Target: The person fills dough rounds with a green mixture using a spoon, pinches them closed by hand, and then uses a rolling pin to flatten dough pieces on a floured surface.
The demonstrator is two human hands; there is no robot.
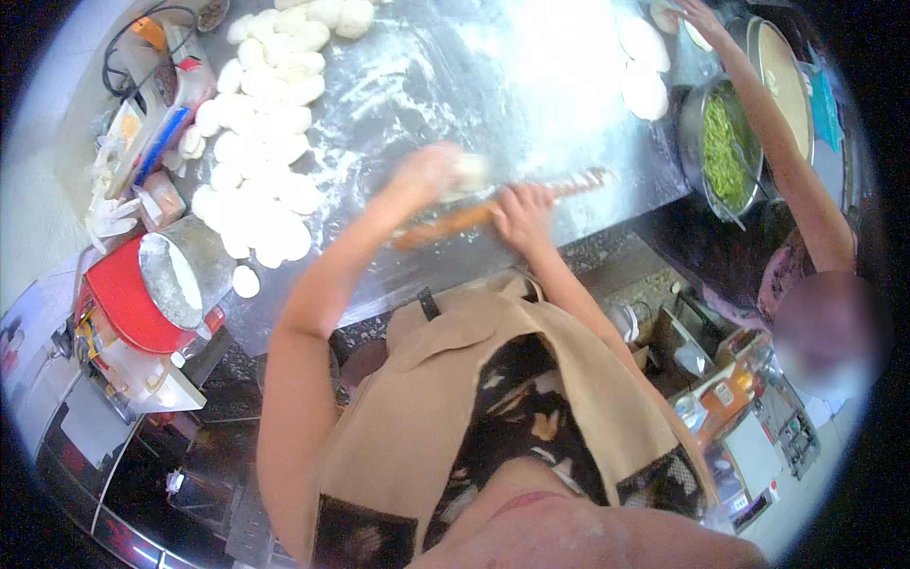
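Observation:
My left hand (430, 173) is blurred by motion over the floured metal worktop (384, 92). A small pale piece of dough (470, 175), just as blurred, is at its fingertips and appears held by them. My right hand (526, 212) grips a wooden rolling pin (448, 226), which lies at a slant in front of my apron. The pin's brown end points left, and its flour-whitened end reaches out to the right. Many rounded dough pieces (263, 142) lie bunched along the worktop's left side. One single dough ball (246, 282) sits apart, near the front left.
Flattened dough rounds (644, 92) lie at the right, beside a metal bowl of shredded green filling (725, 153) with a utensil. A co-worker's arm (782, 135) reaches across there, past a large pan (782, 78). At left stand a flour container (170, 281) and a red tub (117, 299).

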